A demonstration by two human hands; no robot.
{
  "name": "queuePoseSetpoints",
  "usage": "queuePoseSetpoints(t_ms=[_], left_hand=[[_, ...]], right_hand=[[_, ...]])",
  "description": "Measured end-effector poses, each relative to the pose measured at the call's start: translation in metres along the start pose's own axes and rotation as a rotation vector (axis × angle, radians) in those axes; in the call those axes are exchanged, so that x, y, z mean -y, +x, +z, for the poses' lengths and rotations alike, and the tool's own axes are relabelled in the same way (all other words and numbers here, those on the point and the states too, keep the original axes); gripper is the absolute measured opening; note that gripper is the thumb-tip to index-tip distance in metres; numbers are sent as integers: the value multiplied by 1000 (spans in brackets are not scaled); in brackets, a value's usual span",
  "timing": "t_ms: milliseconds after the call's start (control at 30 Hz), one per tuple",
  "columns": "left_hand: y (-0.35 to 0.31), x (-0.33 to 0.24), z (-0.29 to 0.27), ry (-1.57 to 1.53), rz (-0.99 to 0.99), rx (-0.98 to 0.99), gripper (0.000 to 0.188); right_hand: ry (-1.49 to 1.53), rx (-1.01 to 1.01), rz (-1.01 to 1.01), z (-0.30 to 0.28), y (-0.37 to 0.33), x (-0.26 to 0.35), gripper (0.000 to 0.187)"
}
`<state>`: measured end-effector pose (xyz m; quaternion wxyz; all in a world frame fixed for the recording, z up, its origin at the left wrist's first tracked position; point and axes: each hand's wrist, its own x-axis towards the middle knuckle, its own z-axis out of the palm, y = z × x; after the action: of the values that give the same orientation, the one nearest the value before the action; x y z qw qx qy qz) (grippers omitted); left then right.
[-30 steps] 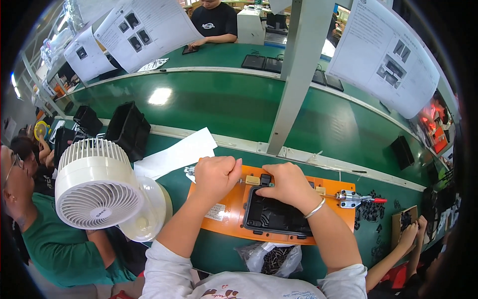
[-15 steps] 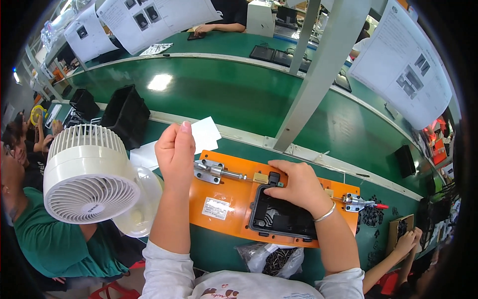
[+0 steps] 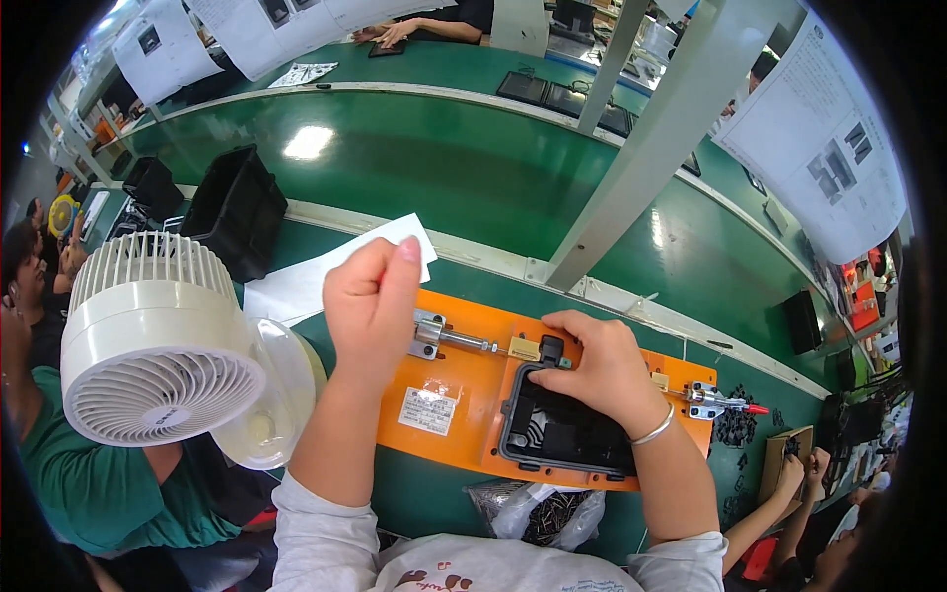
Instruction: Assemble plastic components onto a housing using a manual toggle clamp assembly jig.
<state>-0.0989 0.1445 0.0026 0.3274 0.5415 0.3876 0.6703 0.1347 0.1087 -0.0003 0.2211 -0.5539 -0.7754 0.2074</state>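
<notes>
My left hand [image 3: 375,306] is closed in a fist, thumb up, at the outer end of the left toggle clamp [image 3: 429,335]; the fingers hide the clamp's handle. An orange fixture board [image 3: 464,385] carries this clamp, whose rod ends in a brass-coloured block [image 3: 524,348]. A black rectangular plastic housing [image 3: 562,434] lies open side up on the board. My right hand [image 3: 617,370] grips its far edge, the thumb inside the rim and the fingers beyond it, next to a small black part [image 3: 552,349]. The right toggle clamp [image 3: 705,400] has a red-tipped handle.
A white fan [image 3: 158,345] stands at the left, with black bins [image 3: 237,212] and white paper [image 3: 316,276] behind. A plastic bag of screws [image 3: 552,518] lies near me. Small black parts [image 3: 735,429] are scattered at right. A metal post [image 3: 641,158] rises ahead; co-workers sit either side.
My left fist has moved right, covering more of the left clamp. The right hand keeps its place on the housing. The whole view has shifted slightly.
</notes>
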Motion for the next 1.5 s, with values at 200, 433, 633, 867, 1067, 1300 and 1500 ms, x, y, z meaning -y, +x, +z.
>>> queuePoseSetpoints(t_ms=[200,433,633,867,1067,1300,1500], left_hand=[[-7,5,11,254,166,140,36],[-10,10,16,350,195,166,37],[-13,17,20,430,266,200,35],[-15,13,25,555,329,237,35],[-16,18,28,560,355,205,35],[-17,17,30,609,408,228,35],[-20,21,26,580,437,249,35]], right_hand=[[-20,29,27,1,1,1,51],[-20,21,27,1,1,1,51],[-31,3,-2,1,1,0,50],[-43,-13,-18,3,0,1,49],[-52,-10,-5,3,2,3,50],[-61,-22,-9,4,1,1,52],[-45,6,24,3,-1,3,52]])
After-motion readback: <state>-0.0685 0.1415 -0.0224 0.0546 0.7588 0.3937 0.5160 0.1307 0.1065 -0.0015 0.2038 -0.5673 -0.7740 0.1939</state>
